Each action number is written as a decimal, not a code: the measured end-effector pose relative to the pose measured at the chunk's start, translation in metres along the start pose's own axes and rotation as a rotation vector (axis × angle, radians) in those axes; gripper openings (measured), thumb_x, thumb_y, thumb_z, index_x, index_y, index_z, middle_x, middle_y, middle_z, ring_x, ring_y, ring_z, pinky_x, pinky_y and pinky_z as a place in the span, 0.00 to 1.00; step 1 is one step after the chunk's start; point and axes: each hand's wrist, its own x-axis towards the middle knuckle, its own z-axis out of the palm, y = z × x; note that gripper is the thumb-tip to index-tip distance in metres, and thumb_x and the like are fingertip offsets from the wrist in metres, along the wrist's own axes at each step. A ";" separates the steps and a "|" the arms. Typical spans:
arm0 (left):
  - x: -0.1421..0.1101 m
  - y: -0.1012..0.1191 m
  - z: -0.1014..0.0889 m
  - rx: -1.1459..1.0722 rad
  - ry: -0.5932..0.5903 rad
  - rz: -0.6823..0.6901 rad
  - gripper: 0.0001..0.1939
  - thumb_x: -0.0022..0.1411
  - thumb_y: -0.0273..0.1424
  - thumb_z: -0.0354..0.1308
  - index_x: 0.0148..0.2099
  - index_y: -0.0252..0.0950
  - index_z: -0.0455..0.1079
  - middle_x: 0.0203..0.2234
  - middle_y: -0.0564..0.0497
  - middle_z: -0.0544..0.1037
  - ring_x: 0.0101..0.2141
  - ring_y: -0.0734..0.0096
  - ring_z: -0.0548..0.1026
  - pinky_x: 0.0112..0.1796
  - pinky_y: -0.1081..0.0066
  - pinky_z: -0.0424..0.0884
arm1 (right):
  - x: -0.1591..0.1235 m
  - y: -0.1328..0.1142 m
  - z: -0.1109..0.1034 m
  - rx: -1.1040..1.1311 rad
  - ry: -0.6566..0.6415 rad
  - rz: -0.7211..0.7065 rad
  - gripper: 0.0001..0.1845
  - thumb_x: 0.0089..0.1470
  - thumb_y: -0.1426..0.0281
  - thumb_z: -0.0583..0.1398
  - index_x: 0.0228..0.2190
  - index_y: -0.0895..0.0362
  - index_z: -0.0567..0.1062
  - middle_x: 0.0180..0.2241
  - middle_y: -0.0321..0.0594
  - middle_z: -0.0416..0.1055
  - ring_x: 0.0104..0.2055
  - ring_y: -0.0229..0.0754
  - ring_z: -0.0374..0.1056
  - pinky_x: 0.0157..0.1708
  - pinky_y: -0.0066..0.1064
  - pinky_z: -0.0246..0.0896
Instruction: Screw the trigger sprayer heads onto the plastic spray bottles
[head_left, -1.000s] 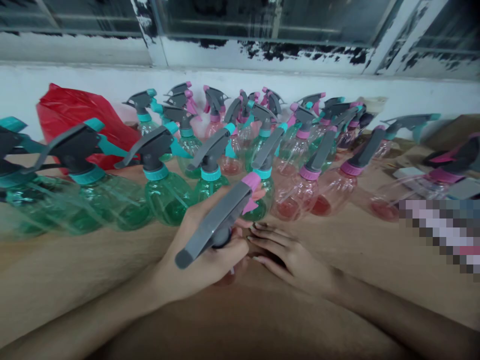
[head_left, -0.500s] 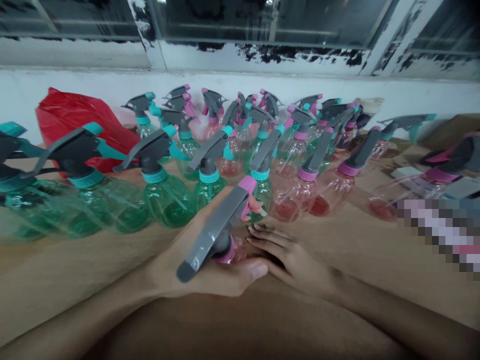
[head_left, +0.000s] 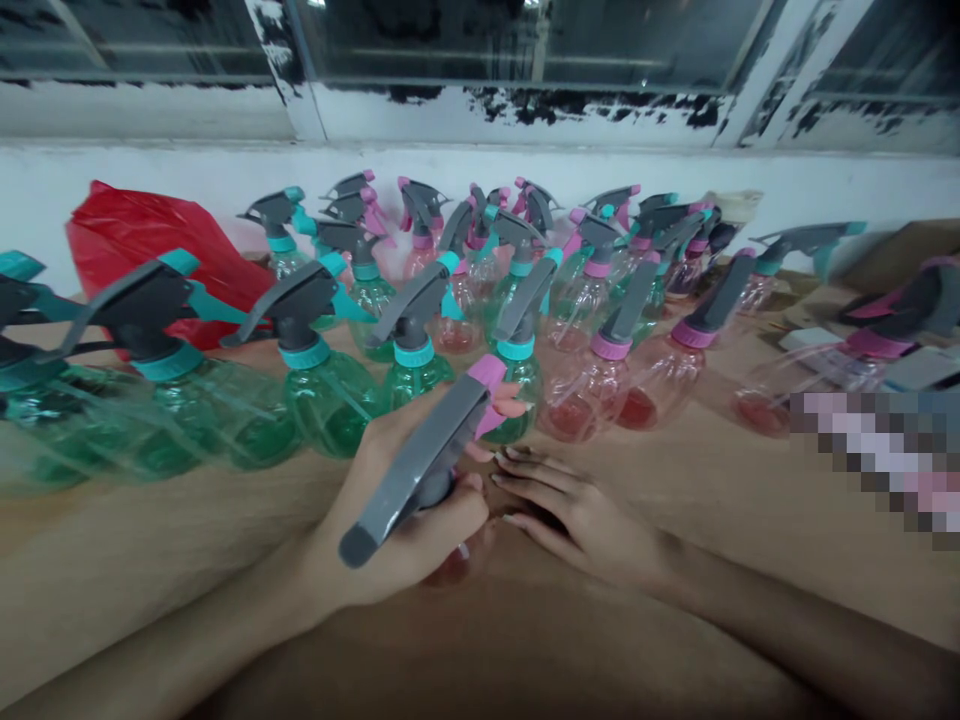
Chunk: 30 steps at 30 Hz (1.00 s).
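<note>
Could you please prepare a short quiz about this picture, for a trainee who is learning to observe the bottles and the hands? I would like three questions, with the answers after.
1. Choose: the nozzle tip of the held spray bottle is (a) turquoise, (b) pink, (c) yellow.
2. True or false: the red bag is behind the front-row green bottles, on the picture's left side.
3. Short answer: which hand's grip is around the held spray bottle?

Key: 1. b; 2. true; 3. the left hand.
</note>
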 end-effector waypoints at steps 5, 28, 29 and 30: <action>-0.002 -0.003 0.001 -0.080 0.006 -0.008 0.15 0.44 0.22 0.51 0.35 0.43 0.65 0.32 0.54 0.75 0.28 0.69 0.74 0.31 0.71 0.74 | 0.000 0.001 0.001 0.006 -0.008 -0.007 0.20 0.61 0.67 0.54 0.54 0.57 0.66 0.56 0.44 0.65 0.61 0.45 0.55 0.59 0.43 0.55; 0.001 -0.001 -0.007 0.007 -0.032 0.127 0.07 0.50 0.24 0.50 0.32 0.40 0.65 0.27 0.54 0.73 0.26 0.68 0.73 0.29 0.68 0.71 | 0.000 0.000 0.000 -0.018 -0.017 -0.002 0.20 0.61 0.67 0.53 0.53 0.59 0.67 0.56 0.45 0.65 0.60 0.46 0.56 0.58 0.43 0.56; 0.001 -0.001 -0.006 0.001 -0.024 0.144 0.07 0.49 0.24 0.50 0.31 0.40 0.65 0.26 0.54 0.73 0.25 0.68 0.73 0.29 0.68 0.71 | 0.000 0.000 0.000 -0.017 -0.017 0.000 0.19 0.61 0.67 0.53 0.53 0.59 0.67 0.56 0.45 0.65 0.60 0.46 0.56 0.58 0.43 0.56; 0.000 -0.002 -0.006 0.018 -0.006 0.141 0.07 0.49 0.24 0.50 0.31 0.40 0.66 0.26 0.55 0.73 0.25 0.69 0.73 0.28 0.69 0.71 | 0.000 0.000 0.000 -0.014 -0.016 0.001 0.19 0.61 0.67 0.53 0.53 0.58 0.67 0.56 0.45 0.65 0.60 0.45 0.56 0.58 0.43 0.56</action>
